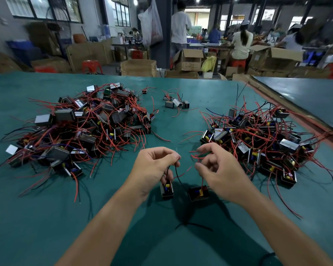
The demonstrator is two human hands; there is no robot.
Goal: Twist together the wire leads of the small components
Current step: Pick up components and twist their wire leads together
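Two small black components with yellow and blue parts hang just above the green table (46,217). My left hand (154,169) pinches the black wire leads of the left component (167,190), which dangles under its fingers. My right hand (217,169) has its fingers loosely curled around red wire leads (195,156); a red lead runs down to the right component (198,193) below the palm. A black lead curves between the two components.
A large heap of components with red wires (81,125) lies at the left, another heap (258,139) at the right, a few loose ones (176,102) at the back. A second table (306,96) adjoins at right. Cardboard boxes and people fill the workshop behind.
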